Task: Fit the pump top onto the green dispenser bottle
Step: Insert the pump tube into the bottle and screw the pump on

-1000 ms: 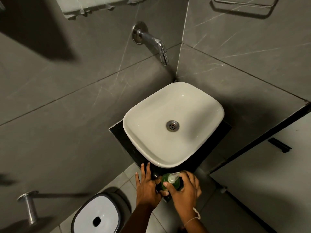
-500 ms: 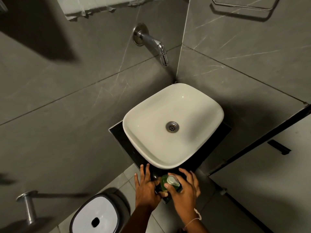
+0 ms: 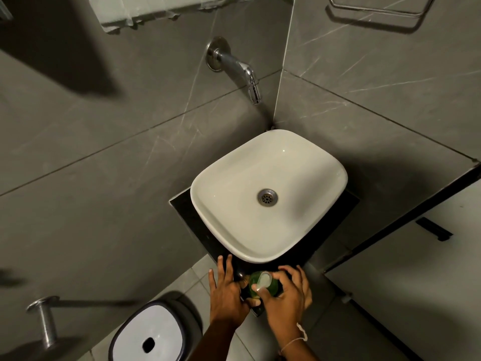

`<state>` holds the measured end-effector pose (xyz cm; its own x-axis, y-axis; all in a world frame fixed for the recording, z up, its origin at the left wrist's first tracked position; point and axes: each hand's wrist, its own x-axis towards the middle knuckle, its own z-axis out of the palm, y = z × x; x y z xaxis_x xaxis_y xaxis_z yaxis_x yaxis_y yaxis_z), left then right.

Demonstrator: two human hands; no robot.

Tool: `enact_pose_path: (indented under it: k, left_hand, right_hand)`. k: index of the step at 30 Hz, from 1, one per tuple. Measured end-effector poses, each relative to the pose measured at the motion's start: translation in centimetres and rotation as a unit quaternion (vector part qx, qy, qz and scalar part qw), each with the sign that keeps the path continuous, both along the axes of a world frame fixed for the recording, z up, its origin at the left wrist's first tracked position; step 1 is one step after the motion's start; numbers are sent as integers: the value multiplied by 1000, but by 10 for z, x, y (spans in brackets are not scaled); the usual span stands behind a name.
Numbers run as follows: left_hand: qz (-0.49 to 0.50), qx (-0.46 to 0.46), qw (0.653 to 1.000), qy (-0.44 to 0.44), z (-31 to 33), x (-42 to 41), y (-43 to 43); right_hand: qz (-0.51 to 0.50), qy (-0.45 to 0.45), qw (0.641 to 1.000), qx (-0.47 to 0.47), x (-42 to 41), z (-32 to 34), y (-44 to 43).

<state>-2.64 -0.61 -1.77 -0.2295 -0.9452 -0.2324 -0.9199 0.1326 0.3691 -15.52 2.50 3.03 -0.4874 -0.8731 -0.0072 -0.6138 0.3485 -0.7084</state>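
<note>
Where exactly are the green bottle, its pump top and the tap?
green bottle [image 3: 273, 287]: head view, green shoulder beside the pump.
pump top [image 3: 263, 280]: head view, white top face.
tap [image 3: 253, 86]: head view, spout end.

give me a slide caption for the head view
Right hand sets the pump top on the green dispenser bottle, left hand steadying it below the white basin.

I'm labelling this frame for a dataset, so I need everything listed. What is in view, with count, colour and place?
Basin: one, white, on the black counter in the corner.
Counter: one, black, under the basin.
Tap: one, chrome, on the wall above the basin.
Towel rail: one, metal, upper right wall.
Bin: one, white lid, floor at lower left.
Green dispenser bottle: one, at the counter's near edge.
Pump top: one, white, on top of the bottle.
Left hand: beside the bottle.
Right hand: on the pump top.
</note>
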Motion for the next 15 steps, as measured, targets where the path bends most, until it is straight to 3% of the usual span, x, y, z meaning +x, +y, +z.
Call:
enact_pose_path:
  k: [7,15]
  left_hand:
    - [1,8,1000,-9,0,-1,0]
    - [-3,4,1000,-9,0,-1,0]
  right_hand:
    - [78,-64,995,-1,-5,-7,3]
    - [26,-61,998,-8,-5,-8,2]
